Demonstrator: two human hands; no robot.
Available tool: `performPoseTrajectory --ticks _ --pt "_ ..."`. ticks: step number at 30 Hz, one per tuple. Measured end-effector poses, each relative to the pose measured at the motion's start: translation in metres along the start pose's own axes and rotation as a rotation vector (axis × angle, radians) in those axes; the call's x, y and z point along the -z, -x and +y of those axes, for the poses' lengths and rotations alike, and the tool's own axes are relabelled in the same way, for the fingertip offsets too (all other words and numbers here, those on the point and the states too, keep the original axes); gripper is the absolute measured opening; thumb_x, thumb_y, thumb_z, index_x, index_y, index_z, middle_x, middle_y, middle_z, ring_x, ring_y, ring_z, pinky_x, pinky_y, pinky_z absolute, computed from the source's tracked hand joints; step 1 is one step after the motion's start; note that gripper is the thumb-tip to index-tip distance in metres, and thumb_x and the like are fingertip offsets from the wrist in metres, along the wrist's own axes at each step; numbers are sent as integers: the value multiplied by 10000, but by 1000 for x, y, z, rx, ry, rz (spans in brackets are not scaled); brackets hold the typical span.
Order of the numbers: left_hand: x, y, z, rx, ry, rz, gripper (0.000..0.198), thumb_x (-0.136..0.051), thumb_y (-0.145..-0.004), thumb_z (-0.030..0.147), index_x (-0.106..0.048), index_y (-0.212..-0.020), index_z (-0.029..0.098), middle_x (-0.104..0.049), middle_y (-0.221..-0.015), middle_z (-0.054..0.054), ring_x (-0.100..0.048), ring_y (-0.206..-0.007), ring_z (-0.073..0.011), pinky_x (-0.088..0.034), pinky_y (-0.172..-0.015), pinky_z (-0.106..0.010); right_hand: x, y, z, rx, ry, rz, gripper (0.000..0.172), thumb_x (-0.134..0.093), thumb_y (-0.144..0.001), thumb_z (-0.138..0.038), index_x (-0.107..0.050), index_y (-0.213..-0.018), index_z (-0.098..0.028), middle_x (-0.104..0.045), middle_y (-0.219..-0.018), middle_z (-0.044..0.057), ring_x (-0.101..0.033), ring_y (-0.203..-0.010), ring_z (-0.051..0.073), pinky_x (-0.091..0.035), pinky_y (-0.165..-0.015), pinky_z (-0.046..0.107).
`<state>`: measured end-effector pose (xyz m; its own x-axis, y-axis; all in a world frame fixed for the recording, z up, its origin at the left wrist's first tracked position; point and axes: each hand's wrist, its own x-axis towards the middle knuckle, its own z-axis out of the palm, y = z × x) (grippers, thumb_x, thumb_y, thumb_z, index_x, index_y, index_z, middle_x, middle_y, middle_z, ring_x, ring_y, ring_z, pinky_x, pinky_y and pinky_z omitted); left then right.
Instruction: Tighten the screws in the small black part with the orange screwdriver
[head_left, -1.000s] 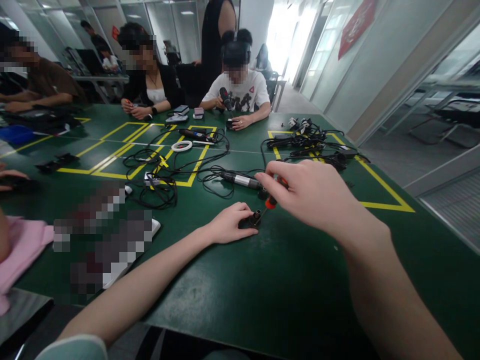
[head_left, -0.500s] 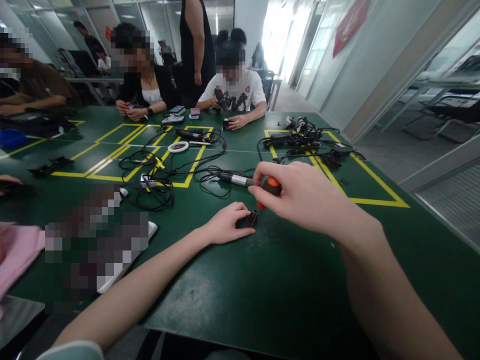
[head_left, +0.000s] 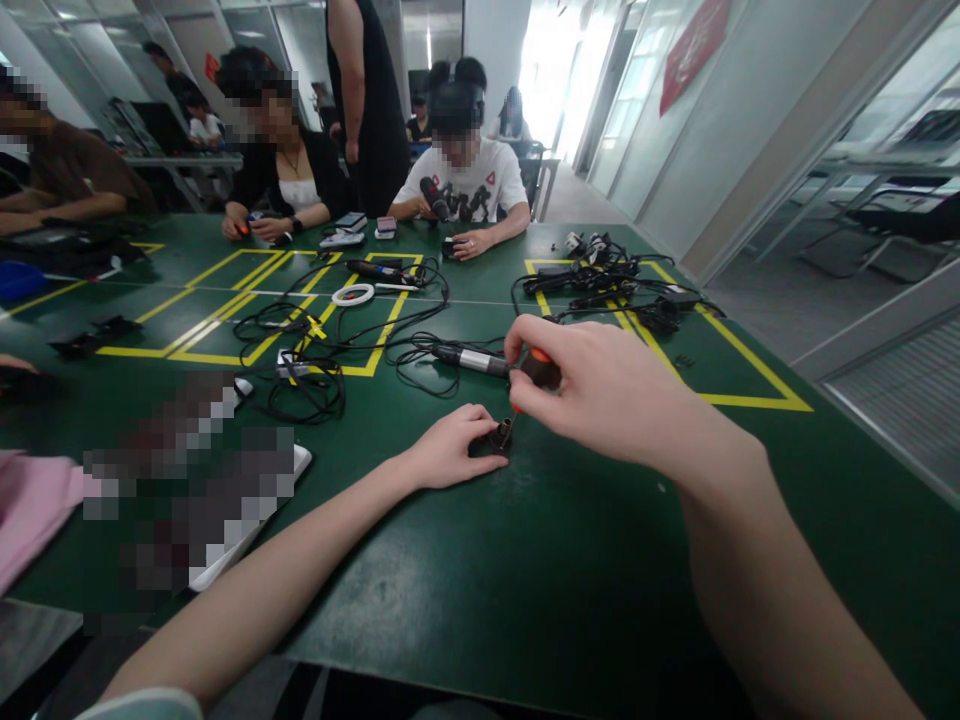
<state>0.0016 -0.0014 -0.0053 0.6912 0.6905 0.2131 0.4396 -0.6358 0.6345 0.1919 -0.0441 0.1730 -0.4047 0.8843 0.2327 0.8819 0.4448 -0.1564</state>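
Note:
My left hand [head_left: 451, 448] rests on the green table and pinches a small dark part [head_left: 498, 437] with a metal ring-like piece on top; its exact kind is too small to tell. Above and to the right, my right hand [head_left: 600, 385] is closed round the black and orange handle of a screwdriver [head_left: 541, 368]. The thin shaft slants down to the dark part and appears to touch it. Just behind my hands lies a black and silver pen-shaped electric tool [head_left: 476, 360] with its cable.
Coiled black cables [head_left: 300, 395] lie left of centre, by a white ring [head_left: 352, 295]. A heap of black cables and plugs [head_left: 600, 280] sits at the far right. Yellow tape [head_left: 757, 403] marks the green table [head_left: 420, 620]. Across it, a person in white [head_left: 465, 190] holds a power driver.
The screwdriver handle has turned in my right hand, with less orange showing and the fingers shifted slightly. My left hand still holds the dark part. The view has moved a little.

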Motion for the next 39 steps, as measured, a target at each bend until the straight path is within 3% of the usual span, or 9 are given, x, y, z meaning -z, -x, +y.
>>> performPoseTrajectory --ticks 3,8,12,15,20,26,31,36,39 --pt "-1 -1 -1 4 -4 -2 270 -780 -931 391 -741 -1094 179 -691 -1162 -102 -652 -1108 -275 -549 -1018 -418 0 -1 -1 8 2 12 150 -646 -884 -324 -679 -990 -223 -731 -855 42 -616 -755 218 -301 -654 288" --pt "0 0 1 4 9 2 237 -782 -930 377 -741 -1065 187 -680 -1161 -95 -652 -1101 -260 -548 -1016 -393 0 -3 -5 -54 79 -38 358 -500 -1042 -497 -700 -930 -222 -685 -738 55 -574 -676 217 -245 -627 302" --pt "0 0 1 1 3 -4 245 -778 -933 380 -737 -1075 184 -688 -1175 -98 -648 -1115 -267 -543 -1024 -406 0 -1 -5 -21 29 -16 140 -589 -947 -321 -691 -981 -231 -714 -810 42 -597 -722 215 -277 -639 294" --pt "0 0 0 12 -7 2 255 -784 -928 390 -738 -1066 181 -693 -1145 -97 -655 -1089 -274 -551 -997 -411 1 0 -4 -5 -3 -1 129 -634 -889 -303 -680 -978 -222 -736 -866 41 -608 -741 211 -284 -638 292" --pt "1 0 1 8 -5 -3 234 -777 -932 392 -736 -1040 187 -682 -1137 -96 -657 -1070 -260 -557 -984 -395 1 -2 -5 -58 63 -25 383 -503 -1045 -490 -707 -868 -218 -703 -737 61 -602 -693 222 -252 -620 307" --pt "0 0 0 8 -7 4 255 -776 -932 398 -743 -1080 193 -699 -1172 -98 -656 -1114 -273 -548 -1033 -420 1 -1 -4 4 -1 1 118 -627 -899 -271 -689 -988 -227 -757 -902 46 -635 -783 222 -292 -650 293" --pt "1 0 2 4 6 -4 262 -777 -931 380 -743 -1113 195 -694 -1209 -102 -659 -1133 -269 -545 -1056 -416 1 -2 -5 -45 46 -41 382 -516 -1028 -537 -701 -910 -223 -700 -751 51 -580 -682 217 -257 -629 303" --pt "0 1 0 4 -3 1 261 -770 -938 393 -745 -1105 194 -698 -1195 -102 -656 -1130 -270 -544 -1052 -420 0 1 -1 21 -6 8 144 -577 -946 -303 -692 -985 -226 -729 -847 42 -613 -742 211 -294 -647 298" --pt "-1 0 -1 15 -6 8 264 -777 -931 405 -744 -1075 186 -705 -1157 -99 -661 -1086 -273 -554 -1016 -424 0 2 -1 44 -25 21 133 -625 -873 -284 -684 -974 -218 -744 -901 45 -627 -775 215 -307 -647 298"
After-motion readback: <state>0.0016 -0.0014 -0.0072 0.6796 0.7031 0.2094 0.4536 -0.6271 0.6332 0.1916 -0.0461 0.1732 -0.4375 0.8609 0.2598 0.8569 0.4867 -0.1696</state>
